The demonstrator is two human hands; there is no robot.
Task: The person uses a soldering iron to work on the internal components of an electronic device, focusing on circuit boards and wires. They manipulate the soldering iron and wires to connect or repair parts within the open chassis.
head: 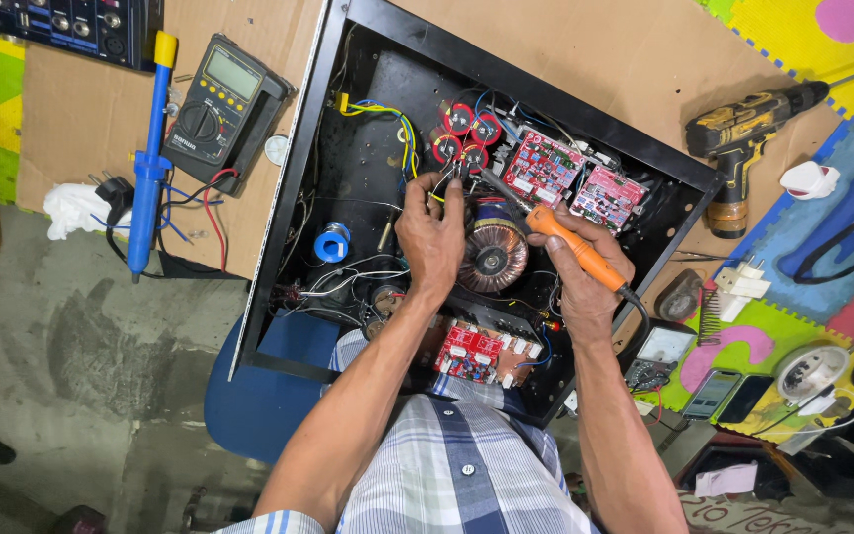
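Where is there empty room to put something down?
Bare brown cardboard lies above the open black metal case, left of the yellow-and-black drill. More sits between the blue desoldering pump and grey floor. Inside the case is crowded, around both hands and the orange-handled soldering iron.

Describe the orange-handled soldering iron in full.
The soldering iron has an orange, plastic-looking handle, a thin dark metal shaft and a black cord leaving its rear end. The right hand grips the handle. It lies slanted, tip pointing up-left into the open black chassis, ending near the red-topped capacitors, close to the left hand fingertips. Whether the tip touches anything cannot be told.
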